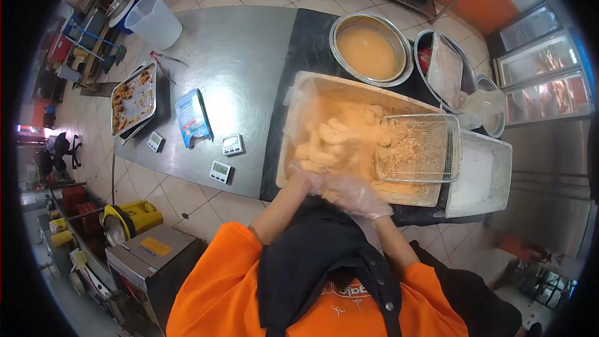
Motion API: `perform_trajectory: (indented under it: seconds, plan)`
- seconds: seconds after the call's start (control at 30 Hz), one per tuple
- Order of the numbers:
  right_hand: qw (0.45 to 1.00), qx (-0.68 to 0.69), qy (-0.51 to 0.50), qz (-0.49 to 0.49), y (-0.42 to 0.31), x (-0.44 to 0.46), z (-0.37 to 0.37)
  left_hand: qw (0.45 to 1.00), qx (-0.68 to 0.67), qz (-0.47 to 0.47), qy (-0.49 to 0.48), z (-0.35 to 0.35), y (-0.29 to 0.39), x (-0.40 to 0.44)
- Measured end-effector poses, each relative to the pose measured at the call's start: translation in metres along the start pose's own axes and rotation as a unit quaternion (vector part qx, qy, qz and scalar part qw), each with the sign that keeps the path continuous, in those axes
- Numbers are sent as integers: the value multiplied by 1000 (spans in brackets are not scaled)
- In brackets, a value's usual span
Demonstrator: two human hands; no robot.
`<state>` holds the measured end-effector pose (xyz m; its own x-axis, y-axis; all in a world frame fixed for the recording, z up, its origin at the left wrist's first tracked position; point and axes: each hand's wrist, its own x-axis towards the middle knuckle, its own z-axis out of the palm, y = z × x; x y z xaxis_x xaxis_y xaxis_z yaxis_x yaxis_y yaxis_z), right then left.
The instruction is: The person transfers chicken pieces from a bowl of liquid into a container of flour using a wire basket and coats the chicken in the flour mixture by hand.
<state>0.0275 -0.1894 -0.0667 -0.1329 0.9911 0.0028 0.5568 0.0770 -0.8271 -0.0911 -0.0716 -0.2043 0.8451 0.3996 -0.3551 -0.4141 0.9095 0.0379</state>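
A large pale tub (290, 143) of orange-tinted flour stands right in front of me. Flour-coated pieces, which look like chicken (324, 143), lie heaped in its left half. My left hand (307, 178), in a clear plastic glove, is at the tub's near edge beside these pieces; its fingers are blurred. Close to it, my right hand (359, 198), gloved and flour-dusted, is over the near rim, its fingers smeared by motion. Whether either hand holds a piece cannot be made out. A wire basket (446, 143) with flour crumbs rests in the tub's right half.
Behind the tub stand a metal bowl of orange liquid (368, 53) and a bowl (469, 81) holding a plastic-wrapped block. A white bin (480, 178) adjoins on the right. Leftward lie a blue packet (193, 118), several timers (231, 145), a crumb-strewn tray (140, 106) and a clear bucket (156, 22).
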Motion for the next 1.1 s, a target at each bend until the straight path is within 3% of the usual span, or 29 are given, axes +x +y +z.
perform_trajectory:
  seconds: [0.1,0.23,0.3,0.33,0.4,0.5,0.57,0.63,0.73,0.83,0.9,0.97,1.03,1.1]
  plan:
    - [996,-64,12,56,-10,1,14,1000,4,0,0,3,1,-1]
    - [994,-57,-5,95,-33,5,-19,1000,4,0,-3,6,1,2]
    - [985,-62,70,143,-51,9,-39,1000,2,1,-5,7,1,3]
    - [985,-62,69,144,-55,13,-44,1000,2,1,-4,6,1,4]
    - [974,-50,159,152,-63,25,-54,1000,2,3,-3,6,0,5]
    - [977,-96,170,85,-77,40,-68,1000,3,2,-5,9,0,5]
    - [975,-86,168,117,-72,37,-83,1000,-2,5,-10,13,1,6]
    - [956,-83,182,216,-52,26,-97,1000,-7,9,-14,16,1,7]
    - [877,-166,235,386,-3,6,-108,1000,-5,12,-9,13,2,6]
    - [868,-265,227,353,79,-20,-110,1000,-2,12,-1,8,2,2]
    - [882,-250,191,351,140,-31,-100,1000,-2,11,-1,5,2,2]
    - [895,-232,152,350,141,-27,-92,1000,-2,10,2,4,1,2]
    - [813,-460,101,344,94,0,-78,1000,0,10,3,5,1,1]
    - [790,-511,76,331,122,-6,-82,1000,2,11,5,4,2,0]
